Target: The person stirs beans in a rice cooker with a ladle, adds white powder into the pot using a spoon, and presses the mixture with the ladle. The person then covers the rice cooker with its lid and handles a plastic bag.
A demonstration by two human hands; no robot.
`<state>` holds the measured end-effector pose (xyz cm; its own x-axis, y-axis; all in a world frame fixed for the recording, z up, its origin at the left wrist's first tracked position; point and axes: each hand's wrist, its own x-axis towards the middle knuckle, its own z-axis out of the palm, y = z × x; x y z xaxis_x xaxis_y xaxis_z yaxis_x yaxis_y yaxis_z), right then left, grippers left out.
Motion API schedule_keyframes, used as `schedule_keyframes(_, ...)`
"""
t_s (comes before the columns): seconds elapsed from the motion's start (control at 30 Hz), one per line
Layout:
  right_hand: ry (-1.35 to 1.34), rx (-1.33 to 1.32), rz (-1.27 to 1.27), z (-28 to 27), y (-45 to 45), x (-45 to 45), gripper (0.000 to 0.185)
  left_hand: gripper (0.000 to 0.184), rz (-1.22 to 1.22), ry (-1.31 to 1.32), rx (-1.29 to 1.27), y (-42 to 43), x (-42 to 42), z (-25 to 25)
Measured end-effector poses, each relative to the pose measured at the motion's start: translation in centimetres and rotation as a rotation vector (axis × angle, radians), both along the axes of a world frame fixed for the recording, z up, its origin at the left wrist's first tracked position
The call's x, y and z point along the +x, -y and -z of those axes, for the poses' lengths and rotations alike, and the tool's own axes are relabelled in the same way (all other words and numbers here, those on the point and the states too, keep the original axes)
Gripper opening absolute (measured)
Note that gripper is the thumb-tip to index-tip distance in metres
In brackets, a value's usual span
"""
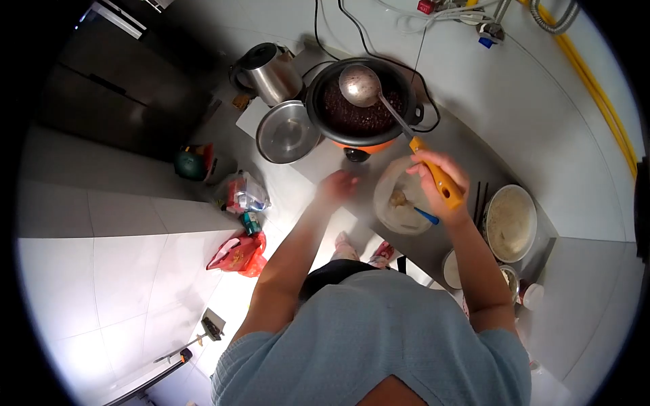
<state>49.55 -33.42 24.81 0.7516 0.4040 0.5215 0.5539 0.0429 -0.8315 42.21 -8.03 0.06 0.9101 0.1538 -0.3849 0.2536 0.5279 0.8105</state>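
Note:
My right hand [441, 177] is closed around the orange handle of a metal ladle [360, 86]. The ladle's round bowl is over an electric cooking pot [357, 141], black inside with an orange base and a front dial. Inside the pot lies a dark reddish-brown, grainy food [359, 116]. My left hand [338, 187] is at the counter's front edge, just below the dial; motion blur hides how its fingers are set. Between my forearms stands a pale translucent bowl [384, 210] holding a light lump and a blue-handled utensil [426, 216].
Left of the pot are a steel kettle [283, 80] and a round metal lid or pan [288, 132]. A large bowl of pale, floury contents [509, 223] stands at right, beside dark chopsticks [481, 201]. Black cords [369, 40] run behind the pot. Bags [237, 254] lie lower left.

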Motion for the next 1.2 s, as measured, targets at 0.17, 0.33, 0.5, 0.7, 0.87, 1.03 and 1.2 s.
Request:
schedule_keyframes(0.17, -0.189, 0.013, -0.092, 0.4, -1.0, 0.9, 0.023, 0.027, 0.099, -0.041, 0.213, -3.1, -3.7, -2.0)
schedule_keyframes(0.33, 0.151, -0.102, 0.048, -1.2, -2.3, 1.4, 0.027, 0.038, -0.059, -0.272, -0.285, -6.9, -7.7, -4.1)
schedule_keyframes(0.5, 0.665, -0.586, 0.055, -2.4, -3.7, 1.9, 0.027, 0.041, -0.142, -0.415, -0.147, -10.1, -12.1, -2.0)
schedule_keyframes(0.7, 0.538, -0.559, -0.132, -3.2, -5.3, 3.3, 0.021, 0.038, -0.286, -0.674, -0.069, -11.6, -18.6, 0.6)
schedule_keyframes(0.87, -0.009, -0.265, -0.212, -3.3, -5.1, 5.4, 0.016, 0.029, -0.457, -0.784, -0.154, -11.8, -24.2, 2.9)
schedule_keyframes(1.03, -0.556, -0.142, -0.125, -4.9, -4.8, 6.0, 0.012, 0.021, -0.543, -0.831, -0.163, -10.5, -26.8, 2.6)
schedule_keyframes(1.2, -0.740, 0.075, 0.022, -2.3, -3.7, 7.9, 0.017, 0.022, -0.488, -0.821, -0.154, -9.6, -28.7, 3.1)
